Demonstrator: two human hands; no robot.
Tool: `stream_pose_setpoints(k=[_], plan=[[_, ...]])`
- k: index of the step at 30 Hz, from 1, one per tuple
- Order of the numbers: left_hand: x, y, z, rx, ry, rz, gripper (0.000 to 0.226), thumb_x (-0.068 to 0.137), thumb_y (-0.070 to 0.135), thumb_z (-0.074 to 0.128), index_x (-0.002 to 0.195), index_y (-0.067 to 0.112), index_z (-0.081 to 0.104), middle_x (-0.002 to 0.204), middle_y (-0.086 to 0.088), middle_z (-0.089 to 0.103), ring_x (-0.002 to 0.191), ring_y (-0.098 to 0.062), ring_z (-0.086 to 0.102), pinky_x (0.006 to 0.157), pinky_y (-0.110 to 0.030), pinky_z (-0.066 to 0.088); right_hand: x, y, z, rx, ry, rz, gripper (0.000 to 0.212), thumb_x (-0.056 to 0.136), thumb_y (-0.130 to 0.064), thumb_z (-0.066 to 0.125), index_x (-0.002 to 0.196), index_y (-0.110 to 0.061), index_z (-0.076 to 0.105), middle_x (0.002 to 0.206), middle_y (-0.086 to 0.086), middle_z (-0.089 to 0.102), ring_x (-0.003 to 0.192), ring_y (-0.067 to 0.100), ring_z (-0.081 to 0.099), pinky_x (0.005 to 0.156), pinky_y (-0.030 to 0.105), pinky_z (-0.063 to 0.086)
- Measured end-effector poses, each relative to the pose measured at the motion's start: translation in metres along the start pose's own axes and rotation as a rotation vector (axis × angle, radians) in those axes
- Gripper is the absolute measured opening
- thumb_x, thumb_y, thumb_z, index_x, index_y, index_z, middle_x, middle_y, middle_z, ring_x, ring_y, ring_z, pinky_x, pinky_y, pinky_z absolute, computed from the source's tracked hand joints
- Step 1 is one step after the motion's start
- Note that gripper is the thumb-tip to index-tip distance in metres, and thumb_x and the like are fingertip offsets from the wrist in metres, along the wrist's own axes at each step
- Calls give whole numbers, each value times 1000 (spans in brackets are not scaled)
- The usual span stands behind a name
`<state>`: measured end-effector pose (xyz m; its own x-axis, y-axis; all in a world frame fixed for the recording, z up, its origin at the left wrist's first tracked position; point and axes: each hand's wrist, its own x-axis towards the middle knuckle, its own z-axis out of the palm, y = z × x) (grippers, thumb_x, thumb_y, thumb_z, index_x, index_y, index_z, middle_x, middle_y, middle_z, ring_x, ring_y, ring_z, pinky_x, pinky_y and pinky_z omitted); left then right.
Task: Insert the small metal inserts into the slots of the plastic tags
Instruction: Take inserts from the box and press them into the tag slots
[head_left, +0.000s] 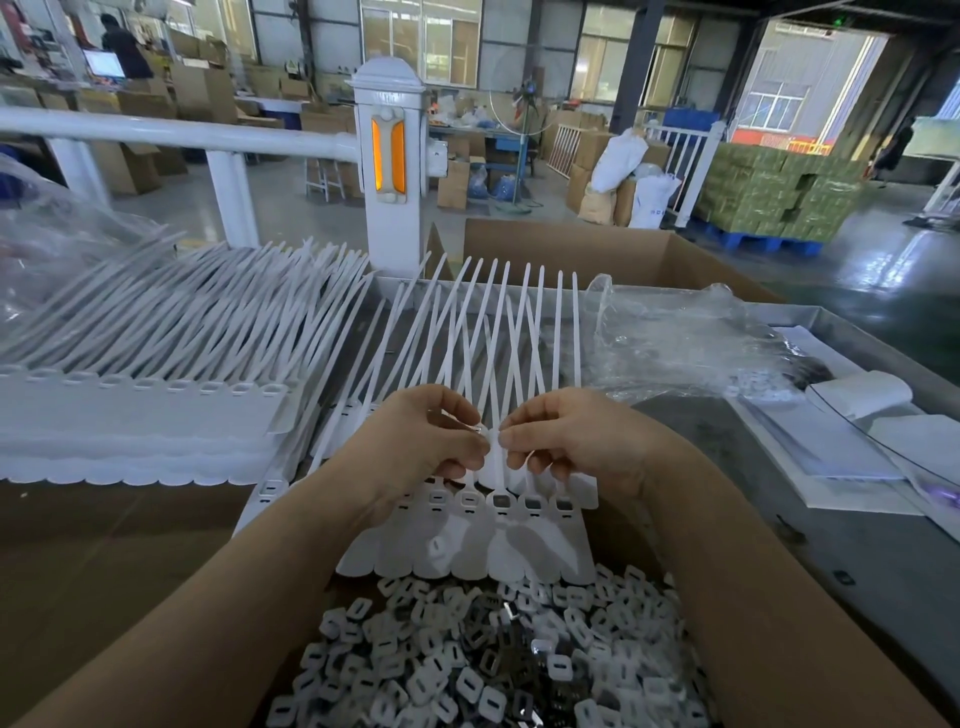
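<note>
The left hand (415, 441) and the right hand (576, 441) meet fingertip to fingertip above a joined strip of white plastic tags (467, 540). Both have curled fingers and together pinch something small and pale between them; whether it is a metal insert cannot be told. Under the hands, the strip's row of slots (501, 501) faces up, some showing dark fillings, and its long thin tails (498, 332) fan away toward the bench's far edge. Nearest the person, between the forearms, a cardboard box (130, 597) holds a heap of small white and dark metal inserts (467, 670); the tag strip's scalloped edge overlaps the heap. At the bench's left side lies a stack of more tag strips (140, 415). Toward the right lie crumpled clear plastic (685, 338) and white sheets (831, 457).
</note>
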<state>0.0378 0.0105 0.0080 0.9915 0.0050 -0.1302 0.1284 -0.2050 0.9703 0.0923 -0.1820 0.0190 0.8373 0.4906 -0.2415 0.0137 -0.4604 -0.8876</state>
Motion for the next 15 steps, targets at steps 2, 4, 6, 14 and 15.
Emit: stream_pose_setpoints(k=[2, 4, 6, 14, 15], plan=[[0, -1, 1, 3, 14, 14, 28, 76, 1, 76, 99, 12, 65, 85, -10, 75, 71, -16, 66, 68, -24, 57, 1, 0, 2, 15, 13, -14, 4, 90, -18, 71, 91, -15, 74, 82, 2, 77, 63, 5, 63, 54, 17, 48], [1, -3, 3, 15, 15, 29, 26, 77, 1, 76, 99, 11, 65, 85, -10, 75, 72, -17, 66, 71, -27, 57, 2, 0, 5, 59, 26, -31, 3, 89, -17, 72, 90, -15, 74, 83, 4, 77, 64, 6, 64, 54, 17, 48], [1, -5, 4, 46, -1, 52, 24, 78, 3, 76, 97, 12, 66, 83, -8, 75, 71, -15, 66, 69, -26, 56, 3, 1, 8, 89, 34, -42, 3, 88, -14, 72, 88, -12, 74, 81, 6, 77, 64, 7, 64, 54, 18, 49], [7, -26, 2, 603, 111, 319, 19, 87, 15, 70, 82, 33, 66, 87, 14, 62, 78, -5, 60, 69, -17, 51, -3, -8, 4, -214, -118, 84, 8, 88, -9, 70, 85, -2, 72, 62, 2, 66, 47, 8, 50, 43, 16, 39], [7, -27, 2, 619, 109, 339, 16, 87, 15, 70, 83, 31, 67, 89, 14, 61, 81, -5, 59, 74, -22, 53, -3, -10, 5, -259, -136, 91, 8, 88, -9, 69, 84, -3, 72, 62, 2, 66, 47, 7, 50, 43, 16, 39]])
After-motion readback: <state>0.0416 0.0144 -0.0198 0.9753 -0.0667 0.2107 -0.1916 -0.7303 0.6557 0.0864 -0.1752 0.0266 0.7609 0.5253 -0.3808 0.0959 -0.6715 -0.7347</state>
